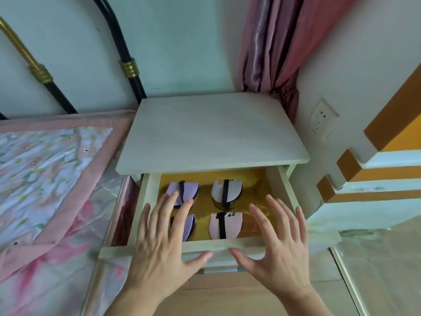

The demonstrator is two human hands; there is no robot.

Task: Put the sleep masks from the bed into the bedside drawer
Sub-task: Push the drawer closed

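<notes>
Above the open bedside drawer, the left hand and right hand hover with fingers spread, gripping nothing, while 4 folded sleep masks lie inside on its yellow floor.

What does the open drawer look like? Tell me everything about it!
The drawer is pulled out from under the whitish bedside table. Its walls and front look like pale painted wood, and its floor looks shiny yellow. Inside lie four folded sleep masks with black straps, two purple on the left, two paler on the right. The left hand and right hand hover spread above the front edge, thumbs by the front panel; contact is unclear.
</notes>
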